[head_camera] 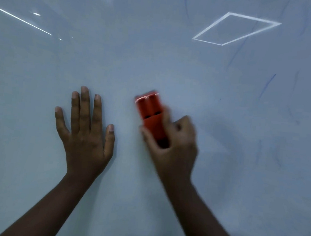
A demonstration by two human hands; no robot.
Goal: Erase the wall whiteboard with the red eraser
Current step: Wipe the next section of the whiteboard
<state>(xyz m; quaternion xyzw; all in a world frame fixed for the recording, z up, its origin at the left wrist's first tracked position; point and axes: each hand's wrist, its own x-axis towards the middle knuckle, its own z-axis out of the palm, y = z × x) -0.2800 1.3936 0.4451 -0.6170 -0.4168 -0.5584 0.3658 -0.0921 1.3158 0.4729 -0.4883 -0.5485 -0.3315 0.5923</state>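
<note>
A glossy white wall whiteboard (174, 63) fills the view, with ceiling-light reflections and faint blue marker streaks (267, 85) up and right of the red plastic eraser (150, 113). The eraser lies against the board, motion-blurred, its lower end hidden inside the right hand (172, 147), whose fingers (183, 126) clasp it. Left of the eraser, the left hand (85, 132) presses flat, fingers spread and holding nothing.

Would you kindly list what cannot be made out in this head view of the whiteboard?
- Red eraser: its lower end is hidden inside the right hand; motion blur smears both.
- Eraser's wiping face: turned toward the whiteboard, unseen.
- Blue marks: too faint to read.
- Board edges: outside the frame.
</note>
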